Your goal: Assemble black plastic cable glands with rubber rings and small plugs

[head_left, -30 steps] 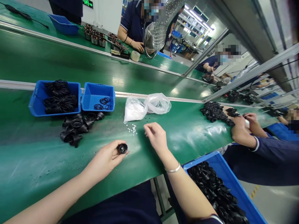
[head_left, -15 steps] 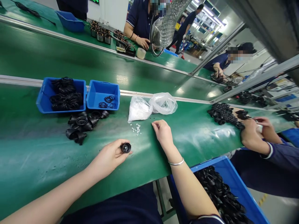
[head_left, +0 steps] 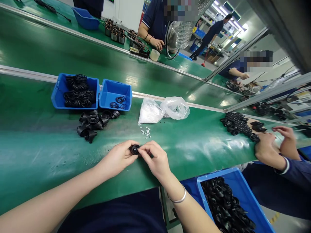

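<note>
Between the fingers of my left hand (head_left: 122, 157) is a round black plastic part (head_left: 134, 149), its hollow side facing up with a small pale spot inside. The closed fingertips of my right hand (head_left: 155, 158) meet the right edge of this part; whatever they pinch is too small to make out. Just beyond my hands lie several tiny white pieces (head_left: 146, 132) on the green table. Behind those pieces stand a clear bag of white pieces (head_left: 150, 111) and an opened clear bag (head_left: 176, 108).
A blue bin of black rings (head_left: 57, 95) and a second blue bin (head_left: 104, 94) stand at left, with black plastic fittings (head_left: 93, 123) before them. A blue crate (head_left: 252, 197) of black parts is at lower right. A co-worker's hands (head_left: 269, 145) are beside a black pile (head_left: 236, 124).
My right hand has come from near the bags to the black part, and its fingertips now touch it. My left hand still holds the part. The camera view has shifted slightly.
</note>
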Action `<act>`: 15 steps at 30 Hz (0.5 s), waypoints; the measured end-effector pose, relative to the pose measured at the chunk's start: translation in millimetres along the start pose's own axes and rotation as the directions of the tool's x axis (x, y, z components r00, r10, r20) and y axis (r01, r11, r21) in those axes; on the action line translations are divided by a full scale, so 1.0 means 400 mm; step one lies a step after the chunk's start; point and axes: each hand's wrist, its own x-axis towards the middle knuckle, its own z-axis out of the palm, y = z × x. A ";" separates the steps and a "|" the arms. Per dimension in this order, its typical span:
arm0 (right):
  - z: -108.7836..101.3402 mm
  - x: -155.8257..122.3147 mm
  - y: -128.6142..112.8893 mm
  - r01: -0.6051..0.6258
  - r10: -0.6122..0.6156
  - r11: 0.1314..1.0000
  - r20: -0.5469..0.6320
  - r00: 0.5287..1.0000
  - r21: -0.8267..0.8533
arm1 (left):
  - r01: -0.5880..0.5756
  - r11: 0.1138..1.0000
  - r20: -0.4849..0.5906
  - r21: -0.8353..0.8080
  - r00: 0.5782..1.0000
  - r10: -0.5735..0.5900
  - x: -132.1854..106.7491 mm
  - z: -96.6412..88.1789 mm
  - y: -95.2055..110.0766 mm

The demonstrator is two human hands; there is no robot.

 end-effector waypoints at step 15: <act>0.011 -0.008 -0.016 0.228 -0.200 0.948 0.141 0.969 -0.223 | -0.038 0.990 -0.036 0.138 0.998 0.044 -0.001 -0.003 0.001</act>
